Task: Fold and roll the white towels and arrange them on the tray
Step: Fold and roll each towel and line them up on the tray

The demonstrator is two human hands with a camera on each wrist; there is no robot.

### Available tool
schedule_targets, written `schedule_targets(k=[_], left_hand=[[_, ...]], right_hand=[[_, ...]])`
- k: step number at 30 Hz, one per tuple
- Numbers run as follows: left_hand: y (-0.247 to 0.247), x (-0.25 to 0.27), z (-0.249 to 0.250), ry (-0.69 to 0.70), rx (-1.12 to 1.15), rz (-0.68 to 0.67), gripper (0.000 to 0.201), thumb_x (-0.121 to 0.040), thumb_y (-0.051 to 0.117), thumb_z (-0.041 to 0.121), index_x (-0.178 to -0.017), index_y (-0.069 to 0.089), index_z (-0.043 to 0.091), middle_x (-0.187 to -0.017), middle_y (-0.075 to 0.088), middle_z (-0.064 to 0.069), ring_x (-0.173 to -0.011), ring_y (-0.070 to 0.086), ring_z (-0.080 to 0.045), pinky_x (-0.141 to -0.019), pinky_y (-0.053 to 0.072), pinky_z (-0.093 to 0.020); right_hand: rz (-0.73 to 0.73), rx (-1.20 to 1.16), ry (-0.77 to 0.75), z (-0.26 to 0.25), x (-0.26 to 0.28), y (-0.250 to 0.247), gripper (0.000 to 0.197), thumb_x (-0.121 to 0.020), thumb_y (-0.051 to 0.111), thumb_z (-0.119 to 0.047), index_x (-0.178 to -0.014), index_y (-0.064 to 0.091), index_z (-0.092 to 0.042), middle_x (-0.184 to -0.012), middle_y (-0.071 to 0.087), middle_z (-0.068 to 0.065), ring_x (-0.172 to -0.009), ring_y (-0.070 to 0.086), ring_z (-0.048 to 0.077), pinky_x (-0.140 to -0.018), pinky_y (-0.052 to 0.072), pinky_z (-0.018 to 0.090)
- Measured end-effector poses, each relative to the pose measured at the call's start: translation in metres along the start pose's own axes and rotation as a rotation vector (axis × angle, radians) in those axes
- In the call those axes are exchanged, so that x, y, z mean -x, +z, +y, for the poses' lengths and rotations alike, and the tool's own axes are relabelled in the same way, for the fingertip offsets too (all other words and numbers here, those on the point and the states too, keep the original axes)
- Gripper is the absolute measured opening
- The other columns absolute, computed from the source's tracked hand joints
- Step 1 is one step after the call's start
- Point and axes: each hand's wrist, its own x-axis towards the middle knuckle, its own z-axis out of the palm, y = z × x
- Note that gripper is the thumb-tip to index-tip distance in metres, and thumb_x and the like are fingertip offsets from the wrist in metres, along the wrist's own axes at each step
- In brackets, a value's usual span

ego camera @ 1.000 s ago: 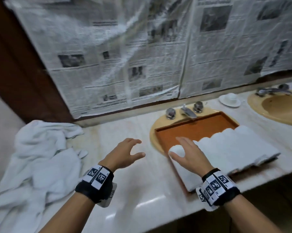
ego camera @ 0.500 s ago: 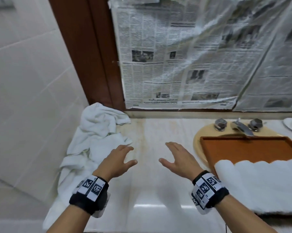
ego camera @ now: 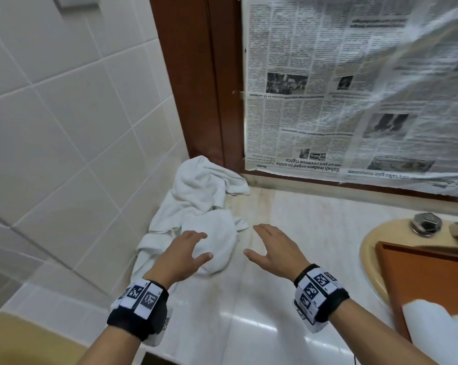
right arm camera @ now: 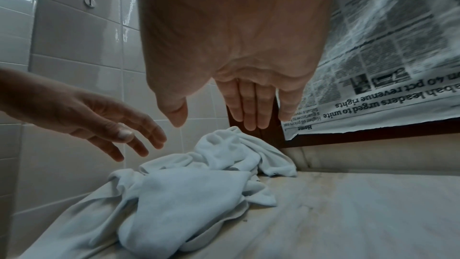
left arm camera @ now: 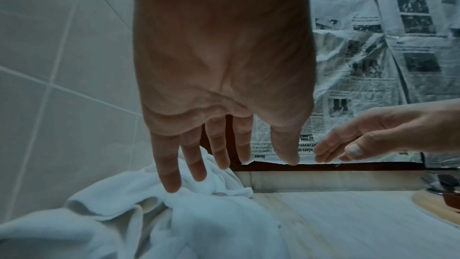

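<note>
A heap of crumpled white towels (ego camera: 196, 206) lies on the marble counter against the tiled wall; it also shows as the heap (left arm camera: 174, 214) and the heap (right arm camera: 189, 194). My left hand (ego camera: 193, 248) hovers over the heap's near part, fingers spread and holding nothing. My right hand (ego camera: 262, 243) hangs open over bare counter just right of the heap. The orange tray (ego camera: 420, 275) sits at the far right, with rolled white towels (ego camera: 438, 327) at its near end. From the wrist views, the left hand (left arm camera: 224, 164) and right hand (right arm camera: 224, 121) are above the cloth.
A yellow basin (ego camera: 372, 248) with chrome taps (ego camera: 425, 223) sits under the tray. Newspaper (ego camera: 354, 101) covers the mirror behind the counter; a brown frame (ego camera: 204, 88) and white tiles (ego camera: 64, 127) stand at the left. Another yellow basin edge (ego camera: 25, 338) shows at bottom left.
Both hands have moved left, away from the tray and rolled towels, to the crumpled heap. My view swung left with them; the left hand now hovers over the cloth.
</note>
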Motion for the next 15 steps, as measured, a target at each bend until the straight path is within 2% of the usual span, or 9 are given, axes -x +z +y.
schedule_targets(k=[3,7,12,15], left_hand=[[0.003,-0.006,-0.009,-0.021,0.002,0.016,0.058,-0.094,0.061,0.05,-0.144,0.045,0.028,-0.146,0.043,0.005,-0.122,0.051,-0.017,-0.103,0.039,-0.03],[0.011,-0.027,-0.026,-0.06,-0.013,0.018,0.061,-0.093,0.062,0.049,-0.146,0.043,0.027,-0.151,0.038,0.002,-0.133,0.041,-0.022,-0.11,0.035,-0.033],[0.012,-0.064,-0.048,-0.157,-0.026,0.052,0.066,-0.094,0.062,0.045,-0.15,0.037,0.022,-0.155,0.028,-0.003,-0.134,0.039,-0.029,-0.11,0.035,-0.038],[0.016,-0.081,-0.063,-0.19,-0.04,0.037,0.069,-0.091,0.065,0.046,-0.149,0.037,0.021,-0.155,0.028,-0.005,-0.135,0.033,-0.03,-0.11,0.036,-0.04]], right_hand=[[-0.028,-0.01,-0.019,-0.003,-0.018,0.009,0.073,-0.095,0.05,-0.057,-0.151,0.032,-0.015,-0.155,0.035,0.0,-0.141,0.032,0.015,-0.11,0.029,0.027],[-0.094,-0.05,-0.005,-0.005,-0.046,0.024,0.071,-0.095,0.05,-0.056,-0.15,0.034,-0.015,-0.153,0.037,-0.001,-0.138,0.035,0.016,-0.105,0.036,0.031],[-0.163,-0.111,0.049,-0.008,-0.093,0.047,0.073,-0.096,0.05,-0.053,-0.152,0.028,-0.012,-0.158,0.028,0.003,-0.143,0.03,0.02,-0.112,0.034,0.038],[-0.178,-0.158,0.083,-0.012,-0.121,0.061,0.075,-0.096,0.052,-0.05,-0.153,0.025,-0.01,-0.16,0.024,0.005,-0.144,0.027,0.022,-0.116,0.028,0.037]])
